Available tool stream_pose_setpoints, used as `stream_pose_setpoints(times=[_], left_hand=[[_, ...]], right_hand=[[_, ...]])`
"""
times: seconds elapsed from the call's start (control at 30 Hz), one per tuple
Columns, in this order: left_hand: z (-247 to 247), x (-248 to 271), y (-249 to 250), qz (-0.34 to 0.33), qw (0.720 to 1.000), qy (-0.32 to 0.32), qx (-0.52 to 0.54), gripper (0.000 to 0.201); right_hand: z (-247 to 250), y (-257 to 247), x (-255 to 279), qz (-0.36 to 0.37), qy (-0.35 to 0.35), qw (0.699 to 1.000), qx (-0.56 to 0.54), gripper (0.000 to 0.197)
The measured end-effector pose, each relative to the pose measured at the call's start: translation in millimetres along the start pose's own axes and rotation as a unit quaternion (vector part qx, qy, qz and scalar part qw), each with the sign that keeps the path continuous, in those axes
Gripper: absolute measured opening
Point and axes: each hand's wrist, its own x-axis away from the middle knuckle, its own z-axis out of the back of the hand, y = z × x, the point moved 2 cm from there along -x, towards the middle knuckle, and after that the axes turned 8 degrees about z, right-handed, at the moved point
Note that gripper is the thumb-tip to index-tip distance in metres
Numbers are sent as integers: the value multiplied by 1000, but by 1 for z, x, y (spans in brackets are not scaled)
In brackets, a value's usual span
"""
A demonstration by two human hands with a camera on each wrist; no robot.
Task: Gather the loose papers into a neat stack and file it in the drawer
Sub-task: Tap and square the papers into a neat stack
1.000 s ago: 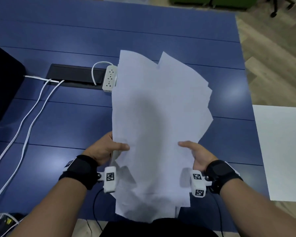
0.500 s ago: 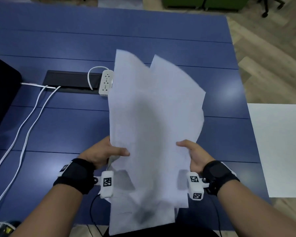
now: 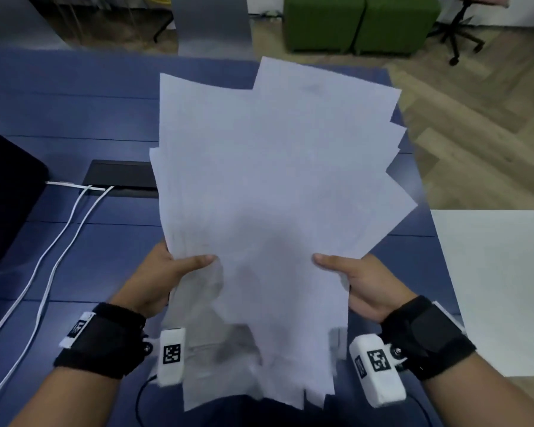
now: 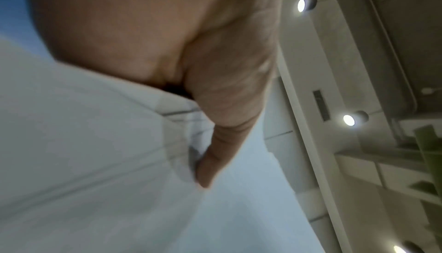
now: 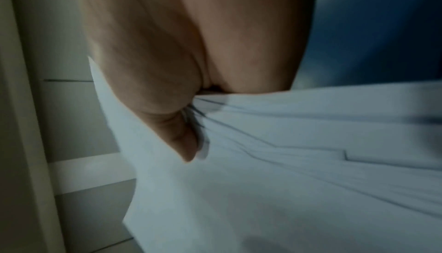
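Several sheets, the papers, now ride higher above the blue table than a second ago, hiding the power strip, corners still fanned. You pinch them with your left hand and right hand, thumbs on top. Squaring the stack remains; no drawer shows.

One fanned bundle of white papers, sheet count unclear since the edges overlap, held by two hands: left hand, right hand. Two white cables on one blue tabletop, one black cable tray. Two green ottomans, one office chair, one large white sheet at right.
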Motion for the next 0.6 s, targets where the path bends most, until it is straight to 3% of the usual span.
stream_pose_setpoints(times=[0.17,0.27,0.33,0.43,0.5,0.57,0.6], left_hand=[[-22,4,-2,-47,997,63,-17,35],[-27,20,23,-122,990,66,-14,39],[-30,31,38,-179,982,64,-15,39],[-34,27,41,-216,973,79,-31,39],[-34,14,28,-182,979,84,-37,45],[-31,1,13,-139,986,78,-38,65],[-30,-3,7,-128,988,79,-41,72]], right_hand=[[-9,4,7,66,82,993,60,31],[-15,-18,26,232,147,950,147,35],[-16,-29,38,304,147,926,170,39],[-9,-26,33,261,152,921,247,36],[-1,-11,22,185,141,937,259,31],[4,1,10,161,148,948,230,7],[8,6,4,161,153,948,226,8]])
